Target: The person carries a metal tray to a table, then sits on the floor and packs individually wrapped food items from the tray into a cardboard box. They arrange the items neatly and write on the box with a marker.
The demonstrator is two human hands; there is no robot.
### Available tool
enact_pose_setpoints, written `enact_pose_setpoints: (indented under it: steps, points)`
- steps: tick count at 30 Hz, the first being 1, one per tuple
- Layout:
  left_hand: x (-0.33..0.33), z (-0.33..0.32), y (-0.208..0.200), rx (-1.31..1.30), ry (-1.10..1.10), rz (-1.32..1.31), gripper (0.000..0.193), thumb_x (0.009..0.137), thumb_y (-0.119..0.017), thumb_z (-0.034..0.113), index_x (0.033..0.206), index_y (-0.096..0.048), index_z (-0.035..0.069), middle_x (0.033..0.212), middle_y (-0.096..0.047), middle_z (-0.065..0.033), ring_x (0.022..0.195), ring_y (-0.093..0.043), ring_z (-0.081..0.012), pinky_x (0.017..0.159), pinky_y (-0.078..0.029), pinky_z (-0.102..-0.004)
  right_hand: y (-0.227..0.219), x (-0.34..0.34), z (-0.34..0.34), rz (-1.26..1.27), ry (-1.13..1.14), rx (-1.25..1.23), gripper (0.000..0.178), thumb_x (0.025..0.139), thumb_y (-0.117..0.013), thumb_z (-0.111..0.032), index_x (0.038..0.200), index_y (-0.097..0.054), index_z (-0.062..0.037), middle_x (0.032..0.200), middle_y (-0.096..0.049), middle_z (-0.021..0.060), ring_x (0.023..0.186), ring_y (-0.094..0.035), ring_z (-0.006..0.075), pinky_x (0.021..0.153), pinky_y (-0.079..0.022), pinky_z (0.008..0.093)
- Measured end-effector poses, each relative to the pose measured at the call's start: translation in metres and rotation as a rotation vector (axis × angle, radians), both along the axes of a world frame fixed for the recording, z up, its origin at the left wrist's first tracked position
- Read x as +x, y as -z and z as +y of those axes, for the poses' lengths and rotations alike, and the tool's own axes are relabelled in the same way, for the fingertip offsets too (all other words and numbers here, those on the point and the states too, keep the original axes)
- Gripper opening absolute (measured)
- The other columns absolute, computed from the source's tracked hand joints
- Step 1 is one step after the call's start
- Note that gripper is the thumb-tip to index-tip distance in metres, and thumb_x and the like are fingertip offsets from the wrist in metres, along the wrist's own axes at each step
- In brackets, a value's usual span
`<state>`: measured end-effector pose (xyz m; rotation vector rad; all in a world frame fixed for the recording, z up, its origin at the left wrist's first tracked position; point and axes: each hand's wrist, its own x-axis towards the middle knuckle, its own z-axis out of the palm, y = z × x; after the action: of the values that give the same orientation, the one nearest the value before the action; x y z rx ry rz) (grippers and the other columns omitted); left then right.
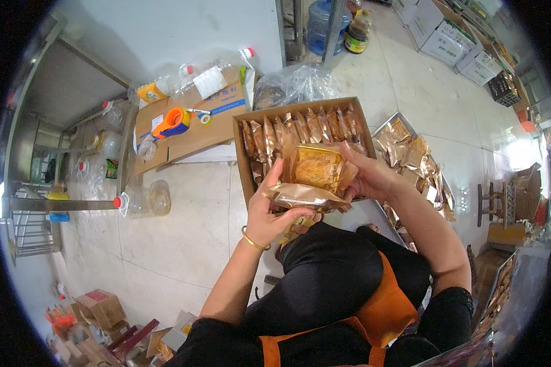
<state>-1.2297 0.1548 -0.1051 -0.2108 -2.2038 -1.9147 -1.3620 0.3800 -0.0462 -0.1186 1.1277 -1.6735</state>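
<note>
Over a cardboard box (243, 165), I hold wrapped pastries in both hands. My right hand (373, 174) is closed around the edge of a pastry pack (315, 166) whose clear window shows a golden-brown pastry. My left hand (264, 214) grips a shiny gold pastry packet (306, 197), its thumb underneath, and its fingertips reach the left edge of the clear-window pack. Inside the box, gold packets (312, 125) stand on edge in a tight row. The lower part of the box is hidden behind my hands and the packs.
Right of the box lies a metal tray (400, 116) heaped with loose gold packets (410, 156). Flattened cardboard (183, 137) at the left bears an orange tape dispenser (172, 122) and clear plastic bottles (209, 82). A clear plastic bag (303, 82) lies behind the box.
</note>
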Motion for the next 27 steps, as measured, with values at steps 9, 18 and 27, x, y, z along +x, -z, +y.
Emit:
enact_pose_setpoints:
  steps: [9,18,27]
  points:
    - [0.009,0.001,0.008,0.221,-0.138,-0.248,0.101,0.081,-0.078,0.007,0.154,-0.008,0.000,0.141,-0.043,-0.0146,0.125,-0.050,-0.0235,0.106,-0.042,-0.0360,-0.018,0.026,-0.042,0.439,-0.297,0.352,0.073,0.073,-0.085,-0.029,0.129,-0.048,-0.0008,0.095,-0.064,0.0080,0.076,-0.064,0.0130,0.060,-0.056,0.0289]
    - [0.005,-0.018,0.056,-0.319,-0.342,-0.425,0.068,0.103,-0.041,0.025,0.148,-0.008,-0.014,0.136,-0.042,-0.0399,0.120,-0.052,-0.0468,0.096,-0.047,-0.0426,0.053,0.006,-0.095,0.208,-0.172,0.346,0.044,0.085,-0.072,-0.019,0.119,-0.055,0.0032,0.093,-0.069,0.0098,0.065,-0.070,0.0179,0.059,-0.057,0.0247]
    - [-0.027,-0.032,0.090,0.157,-0.149,-0.413,0.078,0.081,-0.079,0.015,0.142,-0.032,0.000,0.132,-0.052,-0.0113,0.119,-0.054,-0.0215,0.098,-0.046,-0.0335,0.087,-0.006,-0.158,0.953,-0.228,0.825,0.082,0.076,-0.073,-0.049,0.112,-0.049,0.0211,0.096,-0.067,0.0304,0.089,-0.069,0.0397,0.076,-0.056,0.0407]
